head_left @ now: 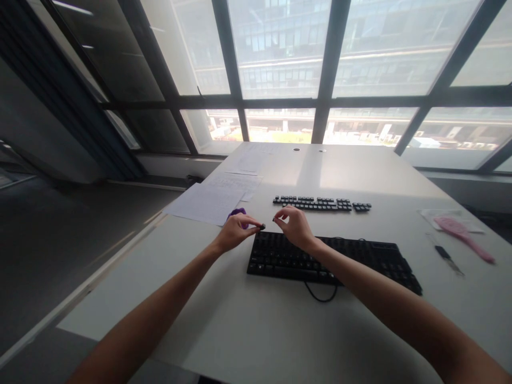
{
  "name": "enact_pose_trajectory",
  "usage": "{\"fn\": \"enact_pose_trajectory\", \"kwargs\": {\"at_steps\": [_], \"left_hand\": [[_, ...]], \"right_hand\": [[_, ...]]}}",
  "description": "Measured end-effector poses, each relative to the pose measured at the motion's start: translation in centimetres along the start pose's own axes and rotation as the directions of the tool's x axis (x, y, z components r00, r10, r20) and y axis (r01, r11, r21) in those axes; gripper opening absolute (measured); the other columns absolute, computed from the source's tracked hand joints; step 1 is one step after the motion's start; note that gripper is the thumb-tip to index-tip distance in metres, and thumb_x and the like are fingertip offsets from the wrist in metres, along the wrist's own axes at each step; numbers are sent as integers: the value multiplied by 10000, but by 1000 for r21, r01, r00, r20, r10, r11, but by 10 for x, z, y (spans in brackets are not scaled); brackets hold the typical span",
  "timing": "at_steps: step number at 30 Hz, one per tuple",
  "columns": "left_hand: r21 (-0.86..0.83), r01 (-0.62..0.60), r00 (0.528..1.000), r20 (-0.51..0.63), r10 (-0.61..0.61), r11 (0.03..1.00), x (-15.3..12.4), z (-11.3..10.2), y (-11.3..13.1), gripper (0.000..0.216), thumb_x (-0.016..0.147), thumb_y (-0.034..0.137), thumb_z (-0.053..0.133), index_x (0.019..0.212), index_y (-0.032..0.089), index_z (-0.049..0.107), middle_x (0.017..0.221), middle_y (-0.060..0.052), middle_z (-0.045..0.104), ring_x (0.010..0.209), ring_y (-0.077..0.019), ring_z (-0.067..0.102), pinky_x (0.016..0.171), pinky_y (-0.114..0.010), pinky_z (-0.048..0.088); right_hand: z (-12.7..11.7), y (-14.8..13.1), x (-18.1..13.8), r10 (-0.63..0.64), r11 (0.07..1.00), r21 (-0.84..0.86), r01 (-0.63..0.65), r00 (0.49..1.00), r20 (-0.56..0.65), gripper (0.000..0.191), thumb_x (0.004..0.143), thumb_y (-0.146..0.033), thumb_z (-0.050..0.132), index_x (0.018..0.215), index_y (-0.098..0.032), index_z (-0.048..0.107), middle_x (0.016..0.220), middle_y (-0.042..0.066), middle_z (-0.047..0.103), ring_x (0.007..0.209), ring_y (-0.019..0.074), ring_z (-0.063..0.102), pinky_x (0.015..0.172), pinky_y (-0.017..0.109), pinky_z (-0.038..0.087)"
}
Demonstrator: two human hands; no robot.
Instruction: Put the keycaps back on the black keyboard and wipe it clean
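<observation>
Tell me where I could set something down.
Bare patches of the desk: beyond the loose keys, right of the papers; and between the papers and the left forearm. Crowded: the far-left corner of the keyboard, where the left hand and right hand are near a purple thing, and the right side, with a pink item and small tool.

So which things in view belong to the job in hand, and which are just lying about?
Seemingly in the job:
black keyboard
loose black keycaps in rows beyond it
small dark piece in the left fingers
tiny dark bit at the right fingers

Seemingly lying about:
papers
pink brush-like item
dark-handled tool, possibly useful

Purple item: unclear.
</observation>
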State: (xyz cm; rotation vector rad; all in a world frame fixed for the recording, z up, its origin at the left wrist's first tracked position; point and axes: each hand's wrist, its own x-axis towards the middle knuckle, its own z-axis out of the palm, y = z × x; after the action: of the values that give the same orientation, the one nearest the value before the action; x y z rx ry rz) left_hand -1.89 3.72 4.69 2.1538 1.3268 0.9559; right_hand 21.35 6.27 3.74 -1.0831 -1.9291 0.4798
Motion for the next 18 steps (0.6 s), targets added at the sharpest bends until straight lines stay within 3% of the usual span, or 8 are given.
{"fn": "enact_pose_trajectory", "kwargs": {"at_steps": [5,11,18], "left_hand": [[-107,68,993,99,-58,992,-38,-2,1,192,838,368,758,956,230,821,945,-67,780,897,-201,684,737,-269,521],[-97,49,993,108,-38,994,-40,3,0,168,845,346,744,949,242,825,971,-75,766,935,-211,671,787,-282,534],[-67,5,994,108,2,998,-43,2,5,140,866,334,724,934,263,824,962,-66,762,944,-213,651,840,-319,521]], "right_hand": [[12,-21,-36,95,981,163,-107,992,81,81,780,-119,719,747,-184,754,733,10,700,675,140,613,671,246,440],[23,-24,-48,199,968,129,-216,971,133,64,796,-214,728,754,-188,769,732,27,736,680,162,642,668,260,448],[25,-27,-52,219,967,101,-236,963,158,62,812,-231,727,779,-202,771,769,33,755,728,182,675,720,273,482]]}}
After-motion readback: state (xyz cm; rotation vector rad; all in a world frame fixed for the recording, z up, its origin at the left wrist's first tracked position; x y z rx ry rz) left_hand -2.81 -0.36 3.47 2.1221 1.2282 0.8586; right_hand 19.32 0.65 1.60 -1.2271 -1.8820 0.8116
